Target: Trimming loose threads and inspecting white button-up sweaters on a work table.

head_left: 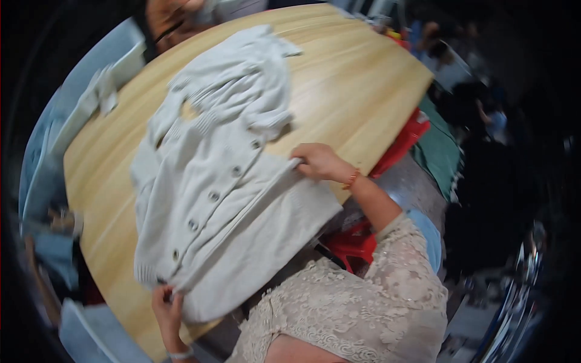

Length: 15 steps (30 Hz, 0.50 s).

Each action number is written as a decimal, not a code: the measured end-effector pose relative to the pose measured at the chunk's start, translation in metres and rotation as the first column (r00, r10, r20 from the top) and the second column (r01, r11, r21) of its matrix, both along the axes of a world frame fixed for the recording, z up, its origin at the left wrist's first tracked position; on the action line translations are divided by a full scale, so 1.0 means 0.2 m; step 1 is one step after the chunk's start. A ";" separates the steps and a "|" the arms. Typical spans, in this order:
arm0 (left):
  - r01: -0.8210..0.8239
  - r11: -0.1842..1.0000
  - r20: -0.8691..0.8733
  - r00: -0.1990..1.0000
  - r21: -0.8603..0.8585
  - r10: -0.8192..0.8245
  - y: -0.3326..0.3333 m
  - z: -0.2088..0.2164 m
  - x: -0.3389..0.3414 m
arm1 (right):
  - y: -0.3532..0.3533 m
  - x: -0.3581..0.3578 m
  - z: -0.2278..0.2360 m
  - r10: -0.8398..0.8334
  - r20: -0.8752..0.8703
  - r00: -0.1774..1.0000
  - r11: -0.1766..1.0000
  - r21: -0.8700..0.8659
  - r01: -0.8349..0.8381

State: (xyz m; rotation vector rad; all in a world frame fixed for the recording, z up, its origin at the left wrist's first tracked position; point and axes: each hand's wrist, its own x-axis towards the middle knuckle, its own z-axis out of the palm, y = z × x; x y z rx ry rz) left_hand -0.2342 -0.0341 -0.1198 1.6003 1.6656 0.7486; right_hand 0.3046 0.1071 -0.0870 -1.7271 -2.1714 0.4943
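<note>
A white knitted cardigan (200,175) with a row of dark round buttons lies across the wooden table (357,91). Its upper part and sleeves are bunched toward the far side, while the near panel lies flatter and reaches the table's near edge. My left hand (167,308) pinches the cardigan at its ribbed lower corner, close to the last button. Farther right, my right hand (318,161) grips the edge of the front panel, fingers closed on the knit. A red bracelet circles my right wrist and a pale band my left.
Pale blue bins (75,97) stand along the table's left side, one with white cloth over its rim. Another person (172,24) is at the far edge. Red (402,142) and green cloth (436,142) hang at the right, and a red stool (354,245) is below.
</note>
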 end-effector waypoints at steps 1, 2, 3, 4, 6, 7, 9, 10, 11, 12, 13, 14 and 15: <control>-0.028 0.997 0.027 0.999 -0.067 0.030 -0.03 -0.01 0.02 | 0.03 0.01 0.00 -0.011 0.069 0.998 0.995 0.098 0.004; 0.000 0.997 0.015 1.000 -0.080 0.001 -0.02 0.02 0.06 | 0.04 -0.01 0.02 -0.121 0.194 0.973 0.965 0.254 0.069; 0.015 0.995 -0.001 1.000 -0.095 -0.016 -0.02 0.05 0.09 | 0.05 -0.05 0.03 -0.233 0.302 0.924 0.910 0.402 0.099; 0.041 0.991 -0.089 0.995 -0.123 -0.052 -0.02 0.08 0.11 | 0.05 -0.11 0.06 -0.309 0.287 0.907 0.848 0.514 0.127; 0.038 0.994 -0.139 0.989 -0.105 -0.052 -0.01 0.13 0.17 | 0.04 -0.29 0.11 -0.271 0.244 0.931 0.822 0.562 0.092; 0.057 0.994 -0.136 0.988 -0.094 -0.070 -0.01 0.16 0.19 | 0.03 -0.39 0.04 -0.129 0.231 0.964 0.848 0.531 -0.014; 0.047 0.989 -0.168 0.983 -0.140 -0.070 -0.01 0.16 0.18 | -0.10 -0.70 0.01 0.248 -0.131 0.960 0.913 0.362 -0.186; 0.061 0.994 -0.166 0.983 -0.089 -0.075 -0.03 0.10 0.13 | -0.18 -0.84 0.06 0.354 -0.118 0.928 0.920 0.220 -0.323; 0.069 0.994 -0.159 0.984 -0.080 -0.081 -0.03 0.08 0.12 | -0.25 -0.95 -0.01 0.492 -0.252 0.833 0.867 0.226 -0.444; 0.091 0.991 -0.184 0.977 -0.093 -0.107 -0.03 0.07 0.10 | -0.29 -1.09 -0.13 0.561 -0.351 0.750 0.820 0.362 -0.444; 0.110 0.988 -0.206 0.970 -0.107 -0.130 -0.04 0.05 0.07 | -0.35 -1.19 -0.16 0.576 -0.410 0.707 0.817 0.268 -0.510; 0.062 0.990 -0.078 0.994 -0.129 -0.073 -0.05 -0.02 0.01 | -0.39 -1.28 -0.15 0.582 -0.473 0.662 0.798 0.175 -0.577; 0.064 0.991 -0.073 0.995 -0.119 -0.074 -0.07 -0.06 -0.01 | -0.44 -1.33 -0.13 0.602 -0.509 0.615 0.781 0.215 -0.586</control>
